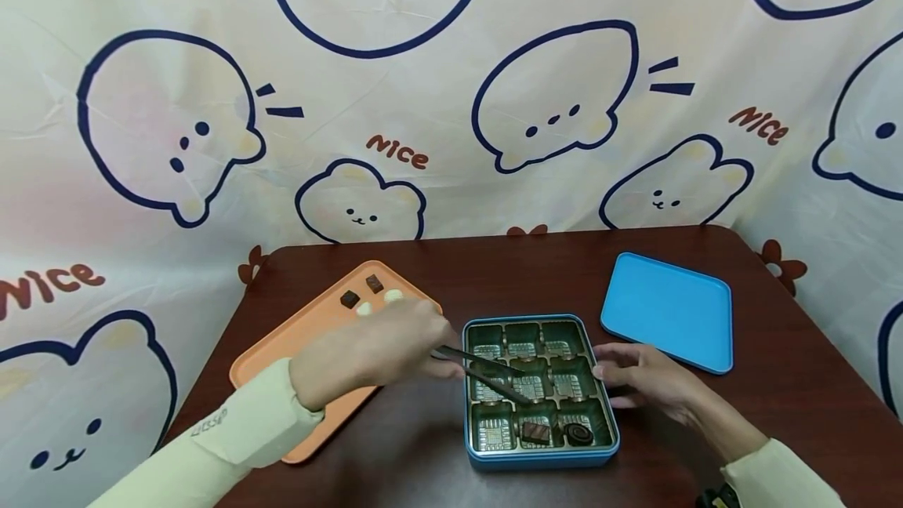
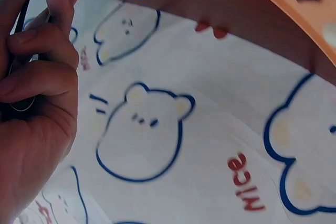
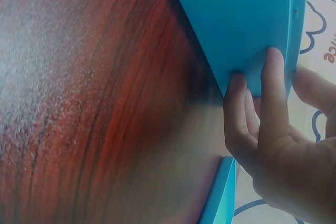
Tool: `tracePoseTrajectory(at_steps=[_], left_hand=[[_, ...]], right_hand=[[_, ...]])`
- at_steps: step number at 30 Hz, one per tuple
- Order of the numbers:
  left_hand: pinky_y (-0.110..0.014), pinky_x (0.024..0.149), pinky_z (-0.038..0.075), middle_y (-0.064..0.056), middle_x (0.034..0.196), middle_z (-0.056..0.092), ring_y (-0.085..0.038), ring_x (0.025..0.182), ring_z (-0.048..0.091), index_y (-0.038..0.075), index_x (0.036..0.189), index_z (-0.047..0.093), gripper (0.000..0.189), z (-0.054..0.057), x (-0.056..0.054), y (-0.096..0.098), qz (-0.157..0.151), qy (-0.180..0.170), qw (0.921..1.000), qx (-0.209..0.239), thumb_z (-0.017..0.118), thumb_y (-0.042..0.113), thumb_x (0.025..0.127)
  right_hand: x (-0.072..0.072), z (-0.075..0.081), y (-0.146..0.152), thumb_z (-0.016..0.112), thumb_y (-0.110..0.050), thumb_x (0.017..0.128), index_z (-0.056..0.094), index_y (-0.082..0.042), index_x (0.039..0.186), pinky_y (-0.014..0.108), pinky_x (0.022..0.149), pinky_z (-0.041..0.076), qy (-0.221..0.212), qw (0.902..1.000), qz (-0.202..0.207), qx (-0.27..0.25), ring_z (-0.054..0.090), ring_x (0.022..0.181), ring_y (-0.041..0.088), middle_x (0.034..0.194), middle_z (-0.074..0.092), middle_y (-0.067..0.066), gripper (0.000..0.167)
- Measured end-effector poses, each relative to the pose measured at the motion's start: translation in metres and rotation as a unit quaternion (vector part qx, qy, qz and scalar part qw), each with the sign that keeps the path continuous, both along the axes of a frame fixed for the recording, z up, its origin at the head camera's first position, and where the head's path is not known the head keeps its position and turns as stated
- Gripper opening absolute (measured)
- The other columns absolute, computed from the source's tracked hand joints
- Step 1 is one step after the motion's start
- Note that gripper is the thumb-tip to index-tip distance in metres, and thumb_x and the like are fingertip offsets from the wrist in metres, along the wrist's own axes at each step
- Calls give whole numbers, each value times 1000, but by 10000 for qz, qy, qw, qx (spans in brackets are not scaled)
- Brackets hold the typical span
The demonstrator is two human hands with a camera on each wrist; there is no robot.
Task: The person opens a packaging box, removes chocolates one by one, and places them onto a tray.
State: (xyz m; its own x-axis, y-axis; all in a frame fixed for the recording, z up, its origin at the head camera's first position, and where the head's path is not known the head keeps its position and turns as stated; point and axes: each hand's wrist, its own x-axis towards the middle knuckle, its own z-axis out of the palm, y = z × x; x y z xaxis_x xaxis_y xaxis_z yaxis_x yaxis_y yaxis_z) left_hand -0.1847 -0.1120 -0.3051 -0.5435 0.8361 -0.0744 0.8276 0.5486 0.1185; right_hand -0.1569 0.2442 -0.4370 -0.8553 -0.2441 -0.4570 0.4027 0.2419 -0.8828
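Observation:
My left hand (image 1: 388,343) holds a pair of black tongs (image 1: 494,386), reaching across from the left. Their two spread tips hang over the middle compartment of a blue tin (image 1: 543,461), with nothing visible between them. In the left wrist view, curled fingers (image 2: 47,72) wrap the tongs' handle. The tin has a divided insert; its front row holds a dark square chocolate (image 1: 535,433) in the middle and a round swirled chocolate (image 1: 578,434) at the right. My right hand (image 1: 652,379) touches the tin's right side, extended fingers (image 3: 273,87) against the wall, thumb beside the rim.
An orange tray (image 1: 264,363) lies at the left, partly under my left forearm. On its far end are two dark chocolates (image 1: 349,299) and pale pieces (image 1: 393,295). A blue lid (image 1: 666,312) lies at the back right. A patterned cloth (image 1: 451,100) hangs behind the table.

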Motion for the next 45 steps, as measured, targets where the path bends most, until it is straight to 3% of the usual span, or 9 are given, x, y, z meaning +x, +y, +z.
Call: tracePoseTrajectory(at_steps=[6,12,19,25,33,45], left_hand=[[-18,51,42,12,69,66,2,58,54,21,85,77,22,-11,6,18,-346,150,9989,-268,73,42,90],[-16,53,45,11,82,74,2,65,62,23,91,80,23,-17,8,25,-380,78,9981,-482,72,44,89],[-17,46,39,14,63,60,3,50,49,24,74,72,27,-24,9,36,-555,182,9951,-797,71,46,90],[-18,47,39,13,59,55,0,50,48,24,71,70,30,-30,12,45,-600,424,9919,-1032,70,49,89],[-19,48,39,9,57,50,-3,49,46,24,68,65,34,-28,19,58,-753,894,9838,-1363,70,49,90],[-20,46,31,9,54,45,-5,44,42,25,62,58,37,-35,22,70,-807,991,9784,-1624,70,44,91]], right_hand=[[0,-1,1,66,-19,97,27,11,150,45,83,57,-1,10000,-23,19,66,106,25,138,49,31,72],[1,-1,1,67,-19,96,27,10,150,45,83,57,-42,10000,-49,1,67,105,25,137,49,30,73],[1,-1,0,67,-20,96,27,11,150,44,85,57,-28,10000,-26,-52,67,106,24,136,51,29,74],[1,0,-1,68,-21,95,29,11,149,44,85,57,9,10000,20,-84,68,104,24,131,57,25,74],[1,0,-1,68,-20,96,30,10,149,44,85,57,25,10000,0,-53,67,105,24,131,57,25,73],[2,1,-1,66,-18,97,28,11,150,44,84,57,47,9999,-15,-103,67,105,24,133,54,27,72]])
